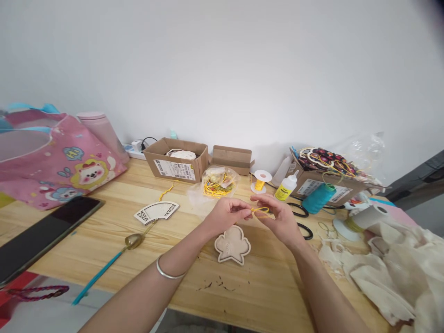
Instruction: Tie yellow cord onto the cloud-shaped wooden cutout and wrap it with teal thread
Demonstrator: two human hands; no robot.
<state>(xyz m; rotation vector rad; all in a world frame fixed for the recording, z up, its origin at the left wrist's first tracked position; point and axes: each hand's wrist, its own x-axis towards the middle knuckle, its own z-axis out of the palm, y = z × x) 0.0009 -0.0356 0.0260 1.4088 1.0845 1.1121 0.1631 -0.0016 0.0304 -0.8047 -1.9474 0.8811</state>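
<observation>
Being pinched by L hand [227, 215] & R hand [280, 218], limp yellow cord [260, 210] is being grasped nr its loop, above wooden cutout [232, 245] at bench front; light, soft, best held at loop.

Yellow cord [260, 210] — thin, small loop, mid-air

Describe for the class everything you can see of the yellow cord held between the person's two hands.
The yellow cord is a thin, bright, slightly glossy strand; its weave is too fine to make out. It forms a small, flattened loop held in the air, touching only the fingers. Its near end meets the fingertips of the left hand, and its far side runs to the fingers of the right hand. It sits above the wooden table, without touching it.
</observation>
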